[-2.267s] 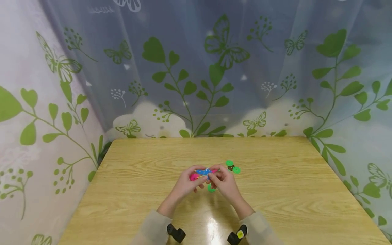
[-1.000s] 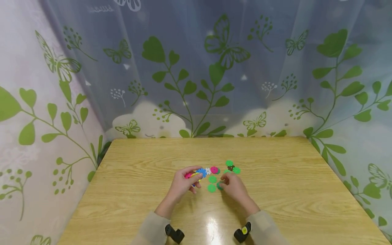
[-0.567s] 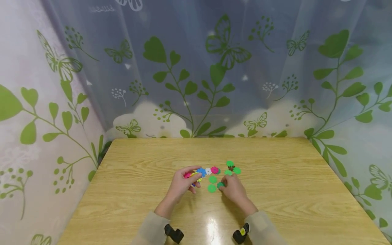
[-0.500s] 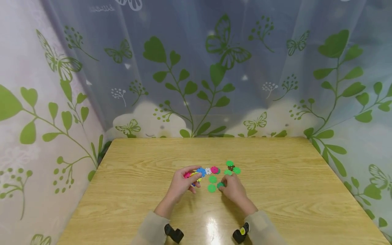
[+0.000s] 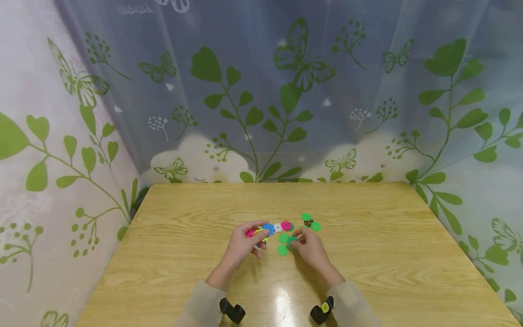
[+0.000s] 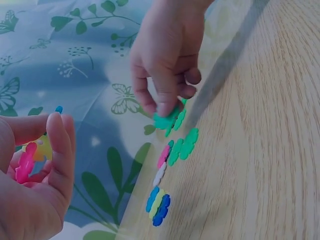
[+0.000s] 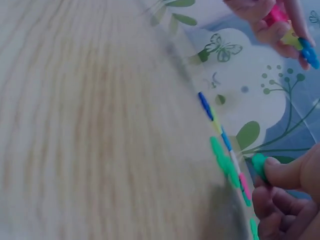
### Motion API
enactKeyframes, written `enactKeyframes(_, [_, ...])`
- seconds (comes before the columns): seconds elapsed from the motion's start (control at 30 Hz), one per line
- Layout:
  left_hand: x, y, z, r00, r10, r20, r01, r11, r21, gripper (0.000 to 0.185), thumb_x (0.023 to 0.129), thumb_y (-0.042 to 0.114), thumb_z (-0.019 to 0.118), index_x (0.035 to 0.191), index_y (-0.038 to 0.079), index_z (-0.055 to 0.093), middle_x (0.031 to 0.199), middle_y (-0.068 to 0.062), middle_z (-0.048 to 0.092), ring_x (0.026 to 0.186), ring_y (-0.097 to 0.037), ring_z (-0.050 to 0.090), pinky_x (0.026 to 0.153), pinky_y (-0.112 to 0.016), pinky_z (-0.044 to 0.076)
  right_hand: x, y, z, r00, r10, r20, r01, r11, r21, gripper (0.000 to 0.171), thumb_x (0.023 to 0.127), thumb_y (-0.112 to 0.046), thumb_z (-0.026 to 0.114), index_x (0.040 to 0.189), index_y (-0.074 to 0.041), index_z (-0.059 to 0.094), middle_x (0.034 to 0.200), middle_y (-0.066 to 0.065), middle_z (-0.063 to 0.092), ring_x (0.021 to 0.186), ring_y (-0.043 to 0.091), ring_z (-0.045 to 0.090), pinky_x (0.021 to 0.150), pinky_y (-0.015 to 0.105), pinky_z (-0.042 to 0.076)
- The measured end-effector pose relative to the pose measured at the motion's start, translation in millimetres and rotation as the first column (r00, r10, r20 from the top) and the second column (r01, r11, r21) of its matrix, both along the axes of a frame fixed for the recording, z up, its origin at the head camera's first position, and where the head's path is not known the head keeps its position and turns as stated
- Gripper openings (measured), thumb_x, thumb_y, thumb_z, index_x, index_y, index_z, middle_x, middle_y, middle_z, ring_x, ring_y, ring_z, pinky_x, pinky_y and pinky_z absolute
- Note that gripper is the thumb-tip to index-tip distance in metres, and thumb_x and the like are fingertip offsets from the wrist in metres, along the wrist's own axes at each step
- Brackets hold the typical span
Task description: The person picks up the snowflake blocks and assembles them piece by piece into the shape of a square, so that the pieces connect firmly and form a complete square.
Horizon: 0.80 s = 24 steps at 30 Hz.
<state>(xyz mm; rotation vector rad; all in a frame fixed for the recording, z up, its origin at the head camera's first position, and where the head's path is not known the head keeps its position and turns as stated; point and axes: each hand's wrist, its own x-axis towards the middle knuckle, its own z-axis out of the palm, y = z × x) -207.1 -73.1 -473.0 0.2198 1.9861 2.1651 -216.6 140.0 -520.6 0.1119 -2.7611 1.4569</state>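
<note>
My left hand (image 5: 245,243) holds a small joined group of notched plastic discs: a pink disc (image 6: 25,162), a yellow disc (image 6: 44,146) and a blue disc (image 7: 309,53). Thumb and fingers of my right hand (image 5: 312,249) pinch a darker green notched disc (image 6: 165,122), raised off the table in the right wrist view. Close to it lie two light green discs (image 5: 283,250). Behind them a row of linked discs rests on the table, among them a white disc (image 5: 278,227), a pink one (image 5: 286,225), and dark blue, yellow and blue ones (image 6: 160,210).
Beyond my right hand, a brown disc (image 5: 308,223) lies with light green discs (image 5: 316,226) around it. All sit on a wooden table (image 5: 184,227). A patterned curtain (image 5: 245,91) hangs behind the table's far edge. A small black camera is strapped to each wrist.
Earlier both hands held the joined discs together. My right hand then moved to the darker green disc on the table and has now raised it, slightly away from me. My left hand stays nearly still.
</note>
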Motion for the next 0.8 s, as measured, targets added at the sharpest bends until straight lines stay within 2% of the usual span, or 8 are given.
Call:
enactKeyframes(0.13, [0.8,0,-0.7,1.0,0.008,-0.016,-0.008,1.0,-0.008,0.037,0.087,0.017,0.067,0.12,0.002,0.06,0.084,-0.011,0.064,0.058,-0.016,0.061,0.041,-0.023,0.05,-0.4,-4,5.9,1.0,0.015,-0.016,-0.017,0.983,-0.184,0.013,0.083,0.001,0.067,0.094,-0.001,0.06,0.068,0.007,0.057,0.052,0.021,0.052,0.041,0.023,0.043])
enactKeyframes(0.27, [0.1,1,-2.1,1.0,0.012,-0.025,-0.012,1.0,-0.011,0.037,0.087,0.017,0.067,0.12,0.002,0.061,0.09,-0.019,0.064,0.059,-0.019,0.061,0.041,-0.021,0.05,0.7,-9,15.8,0.999,0.021,-0.039,-0.032,0.95,-0.312,0.012,0.083,0.004,0.066,0.092,0.001,0.058,0.068,0.013,0.06,0.054,0.027,0.054,0.043,0.023,0.044])
enactKeyframes(0.5, [-2.8,1,-3.3,1.0,0.004,-0.031,-0.004,1.0,-0.014,0.037,0.088,0.018,0.066,0.12,0.0,0.06,0.098,-0.031,0.06,0.057,-0.015,0.06,0.041,-0.02,0.05,6.0,-17,38.1,0.995,0.015,-0.101,-0.057,0.904,-0.423,0.011,0.084,0.006,0.063,0.093,0.005,0.057,0.073,0.016,0.06,0.055,0.021,0.053,0.05,0.027,0.049])
enactKeyframes(0.67, [-2.1,2,-2.6,0.999,-0.005,-0.046,0.003,0.999,-0.053,0.04,0.088,0.019,0.067,0.12,-0.003,0.059,0.093,-0.024,0.064,0.057,-0.013,0.059,0.044,-0.02,0.05,16.6,-24,58.0,0.985,0.033,-0.167,-0.108,0.878,-0.466,0.01,0.085,0.01,0.059,0.094,0.009,0.054,0.075,0.02,0.057,0.056,0.022,0.053,0.05,0.022,0.046])
enactKeyframes(0.8, [-0.4,4,-1.8,0.998,-0.007,-0.064,0.002,0.997,-0.076,0.039,0.088,0.019,0.067,0.119,-0.003,0.059,0.09,-0.019,0.066,0.057,-0.011,0.059,0.046,-0.019,0.05,20.7,-27,63.6,0.98,0.051,-0.19,-0.135,0.878,-0.46,0.009,0.086,0.011,0.057,0.094,0.009,0.054,0.077,0.021,0.055,0.058,0.025,0.053,0.051,0.022,0.047])
